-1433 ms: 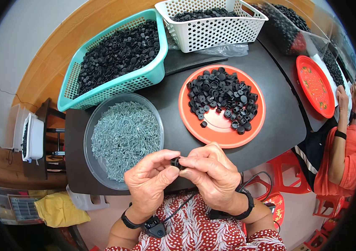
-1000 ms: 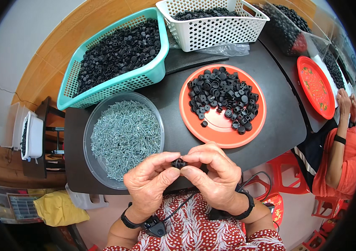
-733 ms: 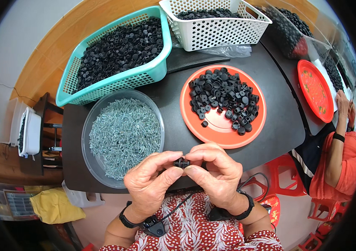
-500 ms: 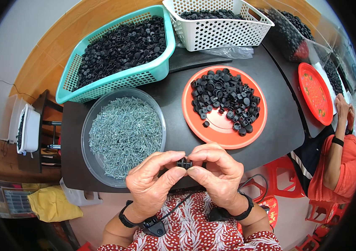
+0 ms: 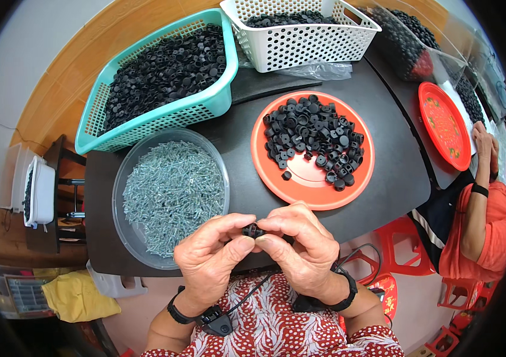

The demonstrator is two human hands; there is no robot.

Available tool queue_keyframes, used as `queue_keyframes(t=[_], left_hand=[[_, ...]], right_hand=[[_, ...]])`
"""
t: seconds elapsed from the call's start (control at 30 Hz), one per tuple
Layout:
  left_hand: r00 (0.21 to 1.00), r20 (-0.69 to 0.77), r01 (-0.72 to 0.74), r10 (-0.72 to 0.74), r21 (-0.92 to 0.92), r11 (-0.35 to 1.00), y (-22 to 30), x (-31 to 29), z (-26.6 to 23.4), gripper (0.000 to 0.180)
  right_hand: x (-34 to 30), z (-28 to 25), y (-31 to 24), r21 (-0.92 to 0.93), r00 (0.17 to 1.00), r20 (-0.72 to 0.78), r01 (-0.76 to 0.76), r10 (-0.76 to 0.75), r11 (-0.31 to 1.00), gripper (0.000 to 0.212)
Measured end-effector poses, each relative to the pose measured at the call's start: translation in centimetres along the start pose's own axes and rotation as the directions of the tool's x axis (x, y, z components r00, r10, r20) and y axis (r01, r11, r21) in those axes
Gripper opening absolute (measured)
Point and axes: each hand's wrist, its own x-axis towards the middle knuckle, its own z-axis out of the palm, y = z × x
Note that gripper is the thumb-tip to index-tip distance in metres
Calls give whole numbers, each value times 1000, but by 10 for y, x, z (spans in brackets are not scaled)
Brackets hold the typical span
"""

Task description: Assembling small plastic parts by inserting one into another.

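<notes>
Between my two hands, just off the table's near edge, is a small round black plastic part. My left hand pinches it from the left with thumb and forefinger. From the right, the thumb and forefinger of my right hand close on the same part. My fingers cover much of it, so its finer shape is hidden. Beyond my left hand stands a clear round tub full of small silvery screws. Ahead of my right hand, an orange-red plate carries loose black plastic parts.
A turquoise basket and a white basket, both holding black parts, stand at the back. A red tray lies at the right, near a co-worker's hand. Red stools stand right of the table.
The black part has turned slightly between my fingertips, which are closer together around it. The whole view has shifted a little.
</notes>
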Motion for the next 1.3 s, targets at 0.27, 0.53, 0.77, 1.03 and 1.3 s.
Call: queue_keyframes(t=[0.27,0.53,0.77,1.03,1.3], left_hand=[[1000,-15,-25,26,62,998,-5,-1,-2,27],[999,-18,27,-28,-23,999,-1,-1,2,27],[1000,6,-17,16,114,993,-1,-1,3,25],[998,-49,-27,35,158,987,-6,-3,6,25],[984,-19,-163,179,320,933,-8,-1,6,27]], right_hand=[[5,-2,0,-153,988,56,151,-144,977,26],[3,-2,2,-135,997,55,64,-57,989,25],[1,0,4,-91,1000,7,8,-7,996,21],[-3,2,3,-6,995,-8,-94,94,996,20],[-4,3,3,260,961,62,-277,270,925,20]])
